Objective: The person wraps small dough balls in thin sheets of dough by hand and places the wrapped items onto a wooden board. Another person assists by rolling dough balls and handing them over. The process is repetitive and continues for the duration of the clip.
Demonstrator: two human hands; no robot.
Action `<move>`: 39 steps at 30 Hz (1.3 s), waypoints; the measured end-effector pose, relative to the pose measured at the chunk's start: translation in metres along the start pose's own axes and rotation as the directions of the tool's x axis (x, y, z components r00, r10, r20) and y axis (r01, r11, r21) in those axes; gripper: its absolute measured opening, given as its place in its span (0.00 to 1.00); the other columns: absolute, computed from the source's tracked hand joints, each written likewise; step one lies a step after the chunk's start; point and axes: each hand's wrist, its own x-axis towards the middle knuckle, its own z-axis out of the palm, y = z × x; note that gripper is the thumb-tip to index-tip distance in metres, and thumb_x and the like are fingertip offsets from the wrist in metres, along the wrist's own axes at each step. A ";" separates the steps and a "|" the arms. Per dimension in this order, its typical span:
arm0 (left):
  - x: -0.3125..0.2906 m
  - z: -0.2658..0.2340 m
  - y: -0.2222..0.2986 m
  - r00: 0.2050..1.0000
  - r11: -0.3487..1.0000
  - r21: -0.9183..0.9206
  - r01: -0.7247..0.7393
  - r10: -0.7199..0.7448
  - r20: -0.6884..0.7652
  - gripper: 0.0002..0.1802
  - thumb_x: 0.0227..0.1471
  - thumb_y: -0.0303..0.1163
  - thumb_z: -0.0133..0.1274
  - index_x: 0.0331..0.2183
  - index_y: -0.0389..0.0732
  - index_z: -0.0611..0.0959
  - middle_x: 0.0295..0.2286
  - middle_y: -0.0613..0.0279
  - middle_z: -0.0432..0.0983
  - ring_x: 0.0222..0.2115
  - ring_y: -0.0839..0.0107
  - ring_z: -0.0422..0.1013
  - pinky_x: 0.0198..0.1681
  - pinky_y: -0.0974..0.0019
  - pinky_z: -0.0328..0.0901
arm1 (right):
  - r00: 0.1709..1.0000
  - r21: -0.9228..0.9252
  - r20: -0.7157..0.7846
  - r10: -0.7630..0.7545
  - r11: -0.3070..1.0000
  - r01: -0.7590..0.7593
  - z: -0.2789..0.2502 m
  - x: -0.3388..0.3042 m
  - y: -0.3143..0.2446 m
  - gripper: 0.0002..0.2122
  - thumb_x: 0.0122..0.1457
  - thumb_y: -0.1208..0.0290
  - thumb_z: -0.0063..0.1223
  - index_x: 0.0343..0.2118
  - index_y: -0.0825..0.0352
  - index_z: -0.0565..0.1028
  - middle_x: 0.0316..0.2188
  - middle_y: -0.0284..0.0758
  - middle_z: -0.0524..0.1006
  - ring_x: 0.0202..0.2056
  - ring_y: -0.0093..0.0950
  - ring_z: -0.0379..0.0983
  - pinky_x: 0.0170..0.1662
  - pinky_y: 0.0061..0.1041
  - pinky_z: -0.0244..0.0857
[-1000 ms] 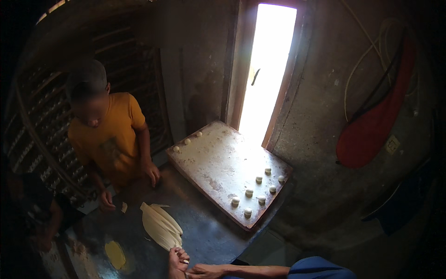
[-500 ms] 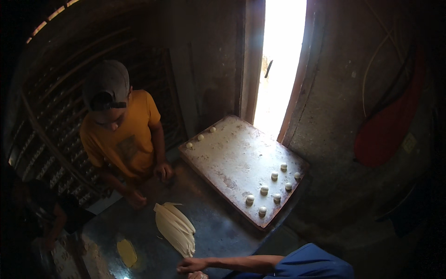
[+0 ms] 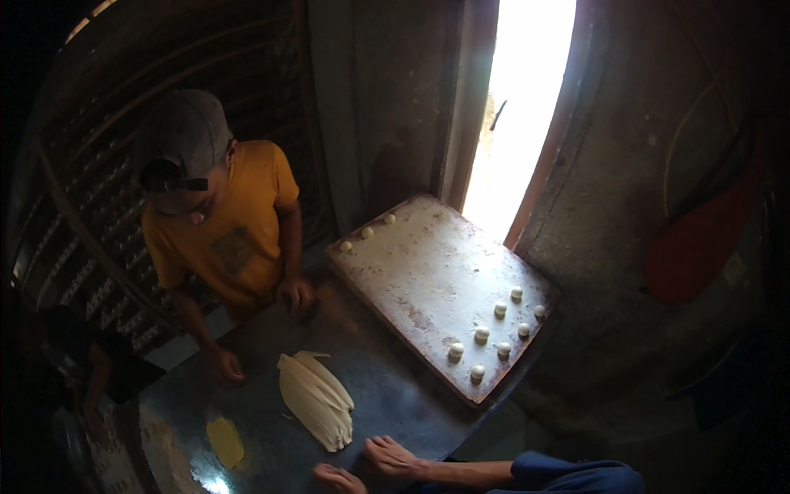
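Note:
A pale, folded slab of dough (image 3: 317, 403) lies on the dark worktable (image 3: 387, 362), its rounded near end close to my hands. My right hand (image 3: 395, 458) is just right of that end, apart from it, with the fingers curled in. At the lower edge my left hand (image 3: 339, 479) is also closed and partly cut off by the frame. What either hand holds, if anything, is hidden. To the left lies a flat yellow patch (image 3: 225, 443) of some soft stuff.
A floured board (image 3: 428, 272) at the right bears several small dough balls (image 3: 481, 334). Across the table stands a co-worker in an orange shirt (image 3: 247, 222), hands near the edge. Another person's arm (image 3: 97, 383) shows at far left. Behind are a bright doorway (image 3: 527, 107) and slatted racks (image 3: 90, 206).
My right hand has moved right and away from the dough's near end, and my hands are farther apart. The dough's narrow tip no longer shows. The view has shifted slightly.

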 end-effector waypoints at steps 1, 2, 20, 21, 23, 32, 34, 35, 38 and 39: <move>-0.007 -0.005 -0.011 0.992 0.992 0.052 -0.111 0.107 0.072 0.12 0.62 0.32 0.50 0.39 0.31 0.78 0.37 0.40 0.76 0.38 0.40 0.72 0.46 0.44 0.66 | 0.993 0.052 0.100 -0.057 0.997 0.052 0.009 -0.024 0.020 0.27 0.68 0.54 0.45 0.58 0.75 0.66 0.53 0.52 0.71 0.56 0.48 0.68 0.59 0.44 0.61; -0.013 -0.010 -0.028 0.968 0.971 0.098 -0.218 0.203 0.147 0.12 0.62 0.32 0.51 0.39 0.31 0.79 0.38 0.40 0.77 0.39 0.41 0.72 0.47 0.45 0.67 | 0.980 -0.046 0.133 -0.151 0.986 0.158 0.009 -0.033 0.050 0.28 0.67 0.55 0.45 0.59 0.76 0.65 0.54 0.53 0.71 0.57 0.48 0.68 0.60 0.45 0.61; 0.022 -0.002 -0.019 0.988 0.910 -0.389 0.144 -0.151 0.014 0.15 0.58 0.22 0.56 0.38 0.35 0.65 0.33 0.49 0.64 0.34 0.52 0.66 0.40 0.50 0.62 | 0.935 0.080 -0.337 -0.107 0.987 0.142 -0.003 -0.017 0.019 0.15 0.56 0.65 0.62 0.30 0.68 0.67 0.29 0.45 0.67 0.34 0.46 0.65 0.39 0.43 0.59; 0.007 -0.010 -0.021 1.000 0.915 -0.404 0.017 -0.025 -0.015 0.15 0.57 0.21 0.56 0.38 0.35 0.65 0.33 0.49 0.64 0.34 0.52 0.66 0.40 0.50 0.62 | 0.922 0.087 -0.320 -0.219 0.962 0.259 0.015 -0.040 0.044 0.15 0.55 0.66 0.62 0.30 0.67 0.67 0.29 0.45 0.67 0.33 0.46 0.65 0.38 0.44 0.59; -0.008 -0.032 -0.047 0.986 0.887 -0.450 0.105 -0.033 0.164 0.15 0.56 0.18 0.55 0.38 0.35 0.65 0.34 0.48 0.65 0.36 0.52 0.67 0.43 0.51 0.64 | 0.982 0.075 -0.094 -0.162 0.983 0.169 -0.004 -0.054 0.092 0.14 0.54 0.66 0.62 0.30 0.68 0.67 0.27 0.45 0.68 0.31 0.46 0.66 0.37 0.44 0.59; -0.011 -0.015 -0.035 0.992 0.933 -0.344 -0.103 0.072 -0.103 0.13 0.60 0.20 0.53 0.37 0.33 0.64 0.32 0.50 0.62 0.33 0.52 0.64 0.39 0.50 0.60 | 0.996 -0.011 -0.088 0.003 1.000 -0.004 -0.019 -0.031 0.061 0.18 0.56 0.62 0.61 0.36 0.71 0.67 0.32 0.47 0.68 0.38 0.47 0.66 0.43 0.46 0.61; 0.009 -0.024 -0.068 0.995 0.950 -0.298 0.094 -0.100 -0.007 0.12 0.60 0.19 0.52 0.37 0.33 0.63 0.32 0.50 0.62 0.33 0.52 0.64 0.40 0.50 0.61 | 0.997 -0.090 0.034 0.074 0.993 -0.071 -0.040 -0.042 0.086 0.16 0.56 0.63 0.60 0.34 0.70 0.67 0.29 0.46 0.68 0.37 0.46 0.66 0.41 0.46 0.61; 0.019 -0.025 -0.077 0.983 0.946 -0.265 0.185 -0.180 0.045 0.11 0.61 0.18 0.51 0.38 0.33 0.63 0.32 0.50 0.62 0.33 0.52 0.65 0.40 0.49 0.61 | 0.982 -0.098 -0.189 0.022 0.994 -0.041 -0.049 -0.022 0.084 0.15 0.56 0.64 0.59 0.34 0.70 0.68 0.31 0.46 0.68 0.37 0.45 0.66 0.41 0.45 0.60; 0.028 0.001 -0.052 0.982 0.953 -0.238 0.186 -0.189 0.013 0.12 0.61 0.19 0.52 0.39 0.31 0.64 0.31 0.50 0.62 0.33 0.52 0.64 0.40 0.48 0.61 | 0.910 -0.149 -0.391 -0.139 0.985 0.087 -0.015 0.002 0.045 0.14 0.54 0.69 0.61 0.33 0.70 0.67 0.30 0.46 0.65 0.35 0.47 0.64 0.40 0.44 0.58; 0.015 0.001 -0.053 0.975 0.938 -0.270 0.217 -0.197 0.099 0.15 0.58 0.20 0.56 0.42 0.31 0.66 0.34 0.48 0.66 0.35 0.51 0.67 0.42 0.50 0.63 | 0.945 0.011 -0.319 -0.076 0.996 0.084 0.004 -0.015 0.042 0.15 0.54 0.70 0.62 0.34 0.70 0.67 0.31 0.47 0.65 0.36 0.47 0.64 0.40 0.45 0.58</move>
